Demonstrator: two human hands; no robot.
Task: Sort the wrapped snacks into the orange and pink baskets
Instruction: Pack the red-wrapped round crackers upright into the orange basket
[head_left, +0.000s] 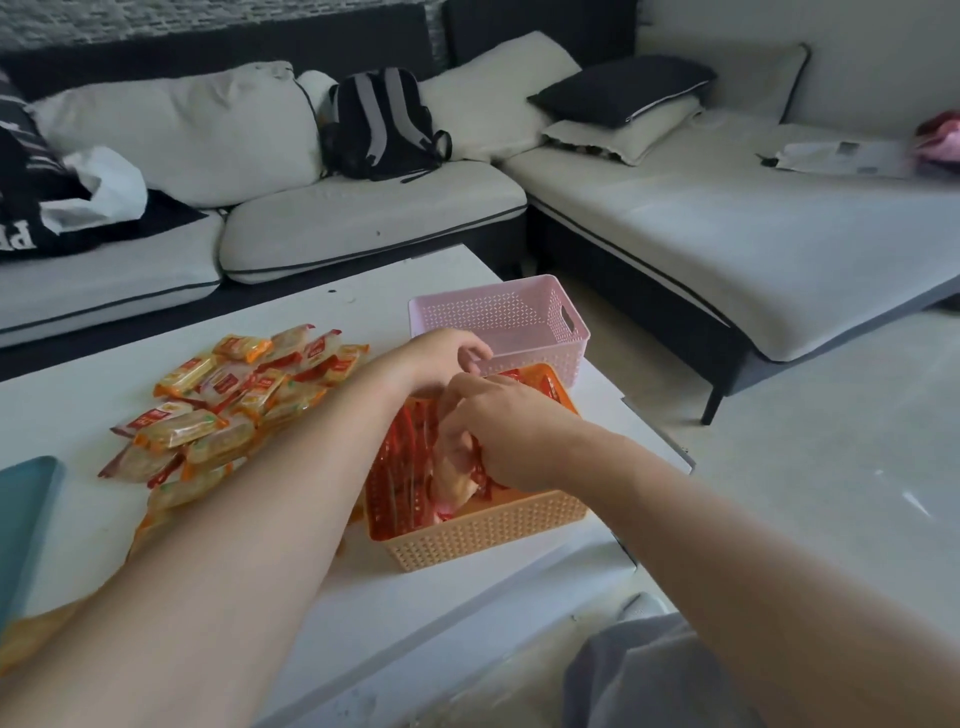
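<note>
An orange basket (483, 535) stands near the table's right edge, packed with red-wrapped snacks (402, 467) set on edge. Behind it, touching, stands a pink basket (524, 317); no snacks show in the part of it I can see. A loose pile of orange and red wrapped snacks (228, 410) lies on the table to the left. My right hand (498, 431) reaches down into the orange basket, fingers closed on a red-wrapped snack there. My left hand (447, 358) is at the far rim of the orange basket, fingers curled; what it holds is hidden.
The white table (395, 608) ends just right of the baskets. A teal tray (26, 519) sits at the left edge. A sofa with cushions and a black backpack (382, 124) runs behind and to the right. My knee shows at the bottom.
</note>
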